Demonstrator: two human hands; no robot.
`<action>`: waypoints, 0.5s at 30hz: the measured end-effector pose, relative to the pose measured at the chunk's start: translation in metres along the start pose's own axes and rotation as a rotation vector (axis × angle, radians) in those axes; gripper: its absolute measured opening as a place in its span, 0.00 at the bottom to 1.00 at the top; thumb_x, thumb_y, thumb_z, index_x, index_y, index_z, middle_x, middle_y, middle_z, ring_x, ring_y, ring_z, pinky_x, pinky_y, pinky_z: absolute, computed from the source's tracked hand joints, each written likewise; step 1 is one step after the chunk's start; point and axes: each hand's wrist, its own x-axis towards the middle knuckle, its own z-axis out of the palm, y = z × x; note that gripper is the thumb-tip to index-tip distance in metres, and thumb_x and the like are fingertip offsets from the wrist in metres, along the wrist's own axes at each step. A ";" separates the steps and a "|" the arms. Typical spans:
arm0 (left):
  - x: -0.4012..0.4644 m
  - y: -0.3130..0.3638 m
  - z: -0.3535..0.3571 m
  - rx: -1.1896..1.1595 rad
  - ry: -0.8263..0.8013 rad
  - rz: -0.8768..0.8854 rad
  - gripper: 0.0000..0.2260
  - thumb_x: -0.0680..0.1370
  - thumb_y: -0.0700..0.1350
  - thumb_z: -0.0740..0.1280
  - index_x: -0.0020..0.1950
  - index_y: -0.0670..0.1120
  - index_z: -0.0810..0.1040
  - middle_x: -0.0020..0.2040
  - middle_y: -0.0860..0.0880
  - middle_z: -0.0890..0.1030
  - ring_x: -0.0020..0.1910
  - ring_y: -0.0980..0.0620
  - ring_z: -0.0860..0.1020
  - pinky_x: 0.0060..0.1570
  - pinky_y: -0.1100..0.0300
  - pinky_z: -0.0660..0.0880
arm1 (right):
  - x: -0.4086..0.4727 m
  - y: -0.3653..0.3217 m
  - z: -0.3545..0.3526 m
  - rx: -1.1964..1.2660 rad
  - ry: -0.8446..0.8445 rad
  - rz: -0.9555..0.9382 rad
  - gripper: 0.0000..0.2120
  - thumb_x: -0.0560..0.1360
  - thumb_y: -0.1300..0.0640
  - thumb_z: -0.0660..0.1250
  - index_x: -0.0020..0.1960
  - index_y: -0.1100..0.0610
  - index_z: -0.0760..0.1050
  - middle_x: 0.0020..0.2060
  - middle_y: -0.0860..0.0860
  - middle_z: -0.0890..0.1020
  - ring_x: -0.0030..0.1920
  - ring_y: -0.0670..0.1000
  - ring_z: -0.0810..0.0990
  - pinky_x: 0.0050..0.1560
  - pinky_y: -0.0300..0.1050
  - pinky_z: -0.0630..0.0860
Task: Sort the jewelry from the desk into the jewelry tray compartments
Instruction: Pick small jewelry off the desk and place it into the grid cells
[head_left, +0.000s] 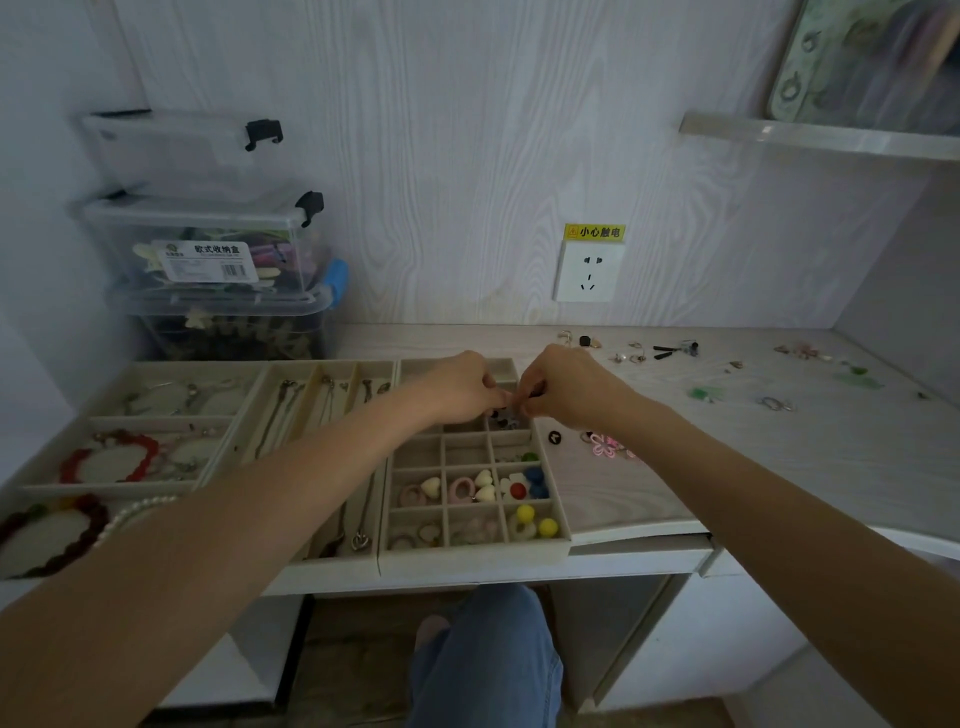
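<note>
Left hand (465, 387) and right hand (563, 387), fingertips pinched together on a tiny dark jewelry piece (519, 409) too small to identify, held over the gridded jewelry tray (556, 543), presumably for dropping in; loose earrings (631, 356) remain on the worktop (727, 457)

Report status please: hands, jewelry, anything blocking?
Left hand and right hand together pinch a small piece, too small to identify, over the grid tray. Loose earrings wait on desk. Nothing blocking.
</note>
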 end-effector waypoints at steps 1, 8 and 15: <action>0.000 0.000 -0.001 -0.005 -0.007 0.004 0.14 0.78 0.50 0.63 0.38 0.43 0.75 0.31 0.49 0.71 0.30 0.54 0.68 0.33 0.61 0.64 | -0.001 0.000 -0.002 0.009 0.004 0.001 0.10 0.74 0.63 0.68 0.54 0.59 0.81 0.49 0.55 0.83 0.50 0.53 0.82 0.53 0.42 0.78; -0.004 0.000 -0.003 -0.075 -0.042 0.017 0.11 0.78 0.50 0.65 0.45 0.42 0.79 0.43 0.45 0.80 0.39 0.52 0.75 0.42 0.60 0.71 | -0.004 -0.001 -0.006 0.065 0.062 0.015 0.07 0.71 0.64 0.71 0.49 0.61 0.81 0.46 0.55 0.84 0.46 0.54 0.83 0.44 0.38 0.76; -0.002 0.004 -0.005 -0.143 -0.031 -0.011 0.06 0.79 0.47 0.64 0.45 0.46 0.73 0.39 0.50 0.81 0.30 0.57 0.75 0.31 0.66 0.69 | -0.001 0.001 -0.001 -0.002 0.070 0.000 0.05 0.71 0.63 0.71 0.46 0.62 0.82 0.44 0.56 0.84 0.45 0.54 0.83 0.51 0.46 0.80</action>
